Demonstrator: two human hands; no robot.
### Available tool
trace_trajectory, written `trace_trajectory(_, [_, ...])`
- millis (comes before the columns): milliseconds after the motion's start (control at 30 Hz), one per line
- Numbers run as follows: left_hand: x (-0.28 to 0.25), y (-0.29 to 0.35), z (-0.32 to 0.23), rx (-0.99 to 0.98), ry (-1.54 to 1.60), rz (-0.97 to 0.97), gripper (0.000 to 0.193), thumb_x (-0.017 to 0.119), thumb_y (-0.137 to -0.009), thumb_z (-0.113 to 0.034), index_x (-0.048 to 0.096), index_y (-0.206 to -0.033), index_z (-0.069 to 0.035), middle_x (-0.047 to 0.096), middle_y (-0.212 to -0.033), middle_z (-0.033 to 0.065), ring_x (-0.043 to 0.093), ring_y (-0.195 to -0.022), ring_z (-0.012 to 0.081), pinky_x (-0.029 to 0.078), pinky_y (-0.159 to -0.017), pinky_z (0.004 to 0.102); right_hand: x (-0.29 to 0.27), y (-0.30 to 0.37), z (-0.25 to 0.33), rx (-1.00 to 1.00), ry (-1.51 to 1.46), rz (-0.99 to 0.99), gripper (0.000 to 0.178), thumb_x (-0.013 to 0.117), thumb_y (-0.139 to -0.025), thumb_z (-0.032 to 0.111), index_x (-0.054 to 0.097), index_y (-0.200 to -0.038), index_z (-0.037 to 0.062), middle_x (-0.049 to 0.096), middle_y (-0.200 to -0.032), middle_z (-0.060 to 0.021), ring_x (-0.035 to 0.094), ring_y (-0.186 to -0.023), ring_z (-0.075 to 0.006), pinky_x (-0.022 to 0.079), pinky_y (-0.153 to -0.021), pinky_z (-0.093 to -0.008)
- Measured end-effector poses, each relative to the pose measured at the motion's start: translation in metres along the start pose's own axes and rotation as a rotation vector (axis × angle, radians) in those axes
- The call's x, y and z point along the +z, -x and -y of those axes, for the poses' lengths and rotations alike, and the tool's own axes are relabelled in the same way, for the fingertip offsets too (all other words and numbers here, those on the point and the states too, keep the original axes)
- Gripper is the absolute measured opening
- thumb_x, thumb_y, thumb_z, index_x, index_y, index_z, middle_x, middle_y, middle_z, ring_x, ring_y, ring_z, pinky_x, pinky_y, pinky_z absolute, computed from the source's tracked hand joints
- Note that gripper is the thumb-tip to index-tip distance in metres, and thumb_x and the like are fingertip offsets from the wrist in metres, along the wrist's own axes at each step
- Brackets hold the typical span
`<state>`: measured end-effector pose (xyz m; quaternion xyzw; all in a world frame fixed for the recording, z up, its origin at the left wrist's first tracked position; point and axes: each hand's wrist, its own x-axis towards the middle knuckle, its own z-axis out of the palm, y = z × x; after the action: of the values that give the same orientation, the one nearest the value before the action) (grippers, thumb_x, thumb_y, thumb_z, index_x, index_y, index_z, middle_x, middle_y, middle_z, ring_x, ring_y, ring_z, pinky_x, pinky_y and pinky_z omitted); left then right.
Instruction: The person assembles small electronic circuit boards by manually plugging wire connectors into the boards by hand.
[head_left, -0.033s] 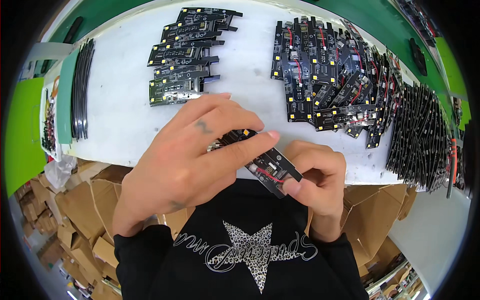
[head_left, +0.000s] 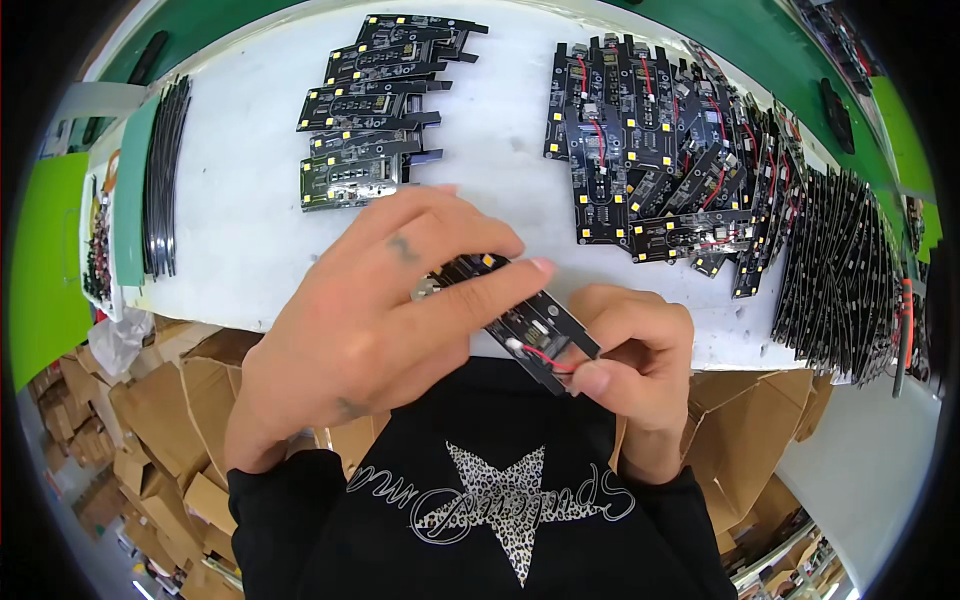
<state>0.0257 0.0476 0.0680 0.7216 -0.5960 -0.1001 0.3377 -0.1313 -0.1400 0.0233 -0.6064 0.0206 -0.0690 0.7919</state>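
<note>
Head view: white worktable (head_left: 240, 190) fills upper half, far edge curved along top, near edge crossing mid-frame behind the hands. White top shows as a broad patch center left, a narrower lane upper center, and a strip right of the right hand down to the near edge. Green surface (head_left: 720, 35) borders the far edge, upper right.

Person's black top (head_left: 440, 410), star print, fills lower center; sleeves enter from the lower edge. Cardboard boxes (head_left: 745, 420) lie below the near edge, lower left and lower right.

Heap of boards (head_left: 600, 140) with red wires takes upper right, overlapping and tangled, blocking that side; right hand sits below it, apart. Fan of black strips (head_left: 840, 270) at right edge, just beside the heap. Column of boards (head_left: 345, 107) upper left of center, overlapping, lowest one just above the left hand. Black cable bundle (head_left: 163, 180) at left, beside a green panel (head_left: 130, 200).

Left hand (head_left: 350, 310) center: fingers curled around the upper-left part of a circuit board (head_left: 536, 325), one digit across its face, hiding much of it. Right hand (head_left: 635, 345): thumb and forefinger pinching the board's lower-right end. Board is center frame, tilted down to the right, near the table's near edge. Red wire (head_left: 545, 357) runs from a white connector (head_left: 514, 344) toward the right thumb; can't tell if it's pinched too.
</note>
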Motion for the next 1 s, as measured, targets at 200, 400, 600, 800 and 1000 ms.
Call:
trace_trajectory(200, [-0.017, 0.014, 0.004, -0.079, -0.152, -0.07, 0.061, 0.068, -0.059, 0.009, 0.073, -0.118, -0.005, 0.065, -0.114, 0.0119, 0.064, -0.102, 0.0314, 0.051, -0.096, 0.0451, -0.003, 0.002, 0.008, -0.059, -0.01, -0.018, 0.015, 0.076, -0.076, -0.004, 0.074, -0.092, -0.0031, 0.067, -0.081, -0.0117, 0.06, -0.07, -0.0153, 0.042, -0.061, -0.0275])
trace_trajectory(400, [-0.036, 0.041, 0.014, -0.268, -0.28, -0.269, 0.063, 0.068, -0.064, 0.009, 0.071, -0.125, -0.007, 0.065, -0.114, 0.0116, 0.064, -0.1, 0.0269, 0.053, -0.086, 0.0342, 0.016, -0.002, -0.007, -0.232, 0.806, -0.223, 0.022, 0.082, -0.073, 0.0, 0.075, -0.094, 0.0016, 0.065, -0.081, -0.0073, 0.059, -0.07, -0.0202, 0.044, -0.059, -0.0288])
trace_trajectory(600, [-0.034, 0.069, 0.016, -0.443, -0.275, -0.296, 0.061, 0.068, -0.068, 0.009, 0.069, -0.126, -0.008, 0.063, -0.116, 0.0115, 0.063, -0.106, 0.0274, 0.051, -0.091, 0.0348, 0.035, -0.02, -0.023, -0.375, 0.994, -0.109, 0.03, 0.083, -0.069, 0.0, 0.076, -0.098, 0.0062, 0.062, -0.085, -0.0054, 0.053, -0.072, -0.0203, 0.04, -0.057, -0.0303])
trace_trajectory(800, [-0.021, 0.073, 0.018, -0.473, -0.232, -0.215, 0.06, 0.068, -0.068, 0.009, 0.07, -0.125, -0.009, 0.062, -0.118, 0.0094, 0.057, -0.111, 0.0287, 0.047, -0.096, 0.0387, 0.027, -0.016, -0.028, -0.356, 1.023, -0.148, 0.036, 0.086, -0.068, 0.005, 0.074, -0.102, 0.0059, 0.062, -0.091, -0.007, 0.055, -0.077, -0.0242, 0.043, -0.062, -0.0336])
trace_trajectory(1000, [-0.009, 0.058, 0.026, -0.417, -0.249, -0.173, 0.069, 0.071, -0.068, 0.005, 0.064, -0.134, -0.011, 0.058, -0.128, 0.0106, 0.052, -0.119, 0.0326, 0.043, -0.102, 0.0422, 0.012, -0.002, -0.024, -0.353, 1.022, -0.249, 0.035, 0.085, -0.068, 0.003, 0.075, -0.101, 0.0053, 0.063, -0.091, -0.0074, 0.055, -0.077, -0.0242, 0.042, -0.059, -0.0324])
